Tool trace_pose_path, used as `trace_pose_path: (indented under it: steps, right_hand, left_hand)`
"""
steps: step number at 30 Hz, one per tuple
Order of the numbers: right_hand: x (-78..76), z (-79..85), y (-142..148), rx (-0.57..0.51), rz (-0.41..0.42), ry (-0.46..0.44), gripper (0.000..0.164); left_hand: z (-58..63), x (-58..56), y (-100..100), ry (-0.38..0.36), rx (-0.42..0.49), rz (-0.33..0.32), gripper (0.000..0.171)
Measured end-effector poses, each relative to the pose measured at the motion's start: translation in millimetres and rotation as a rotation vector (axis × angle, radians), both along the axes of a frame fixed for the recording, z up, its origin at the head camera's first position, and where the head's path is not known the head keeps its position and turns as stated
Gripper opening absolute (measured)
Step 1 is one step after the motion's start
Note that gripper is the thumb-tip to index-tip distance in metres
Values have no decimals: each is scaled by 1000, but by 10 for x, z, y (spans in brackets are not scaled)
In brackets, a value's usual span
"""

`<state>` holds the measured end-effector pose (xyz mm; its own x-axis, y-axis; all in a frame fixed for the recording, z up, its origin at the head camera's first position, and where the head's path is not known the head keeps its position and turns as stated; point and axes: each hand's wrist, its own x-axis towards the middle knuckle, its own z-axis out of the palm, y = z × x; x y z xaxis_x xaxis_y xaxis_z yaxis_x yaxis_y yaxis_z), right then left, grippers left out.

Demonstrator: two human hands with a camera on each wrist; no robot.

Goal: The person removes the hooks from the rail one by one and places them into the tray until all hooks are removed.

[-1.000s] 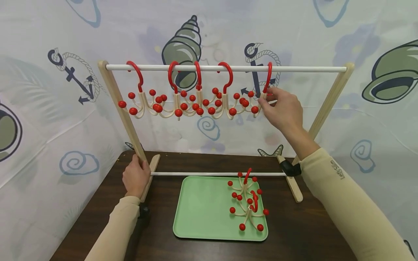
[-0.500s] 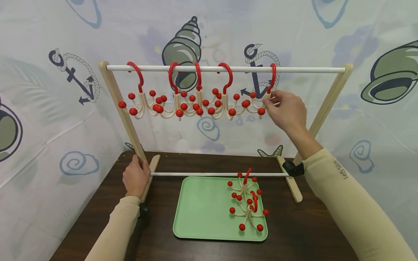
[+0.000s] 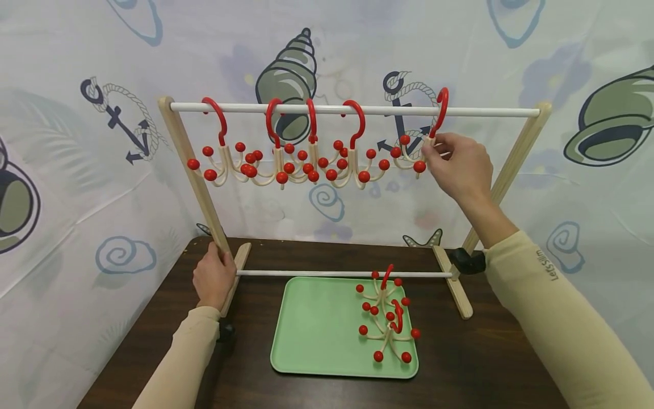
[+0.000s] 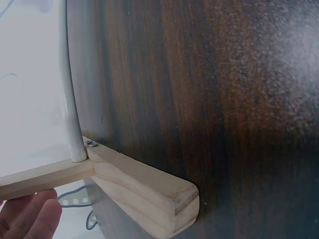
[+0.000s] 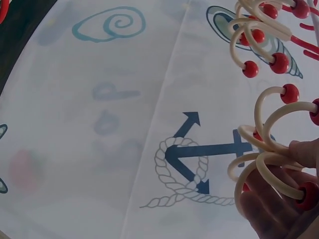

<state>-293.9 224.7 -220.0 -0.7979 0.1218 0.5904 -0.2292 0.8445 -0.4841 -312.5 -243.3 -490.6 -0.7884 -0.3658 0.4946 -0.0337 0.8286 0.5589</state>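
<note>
Pale printed cloth makes the background behind a wooden rack, whose feet stand on a dark table. Low on the rack's left post, the left hand is closed around the wood. Near the right end of the rack's top rod, the right hand pinches a hanger between thumb and fingers, just below its red hook. That hook arches over the rod; whether the two touch cannot be told.

Farther left on the rack, four more hangers hang from the rod, ringed with red balls, the middle ones crowded close. In front of the rack's lower rod, a green tray lies flat, with two hangers side by side along its right edge.

Around the rack's feet the table is brown and streaked with grain, glossy in the left wrist view. Behind the rack, the cloth carries a grey-green shell at rod height, an anchor to the rack's left and a blue spiral below that anchor.
</note>
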Motion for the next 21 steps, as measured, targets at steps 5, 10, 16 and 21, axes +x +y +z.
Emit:
trace_pose_path:
  steps: [5,10,16,21]
  right_hand:
    - [28,47,-10,-25,0,26,44]
    - [95,100,3,-49,13,62,44]
    - [224,126,11,-81,28,82,46]
    - [406,63,-13,-117,60,54,46]
  left_hand:
    - [0,-8,0,7,-1,1,22]
    - [12,-11,4,14,-5,0,23]
    - [-1,-18,-6,14,-5,-4,23]
    - [-23,-9,-25,14,-6,-6,22]
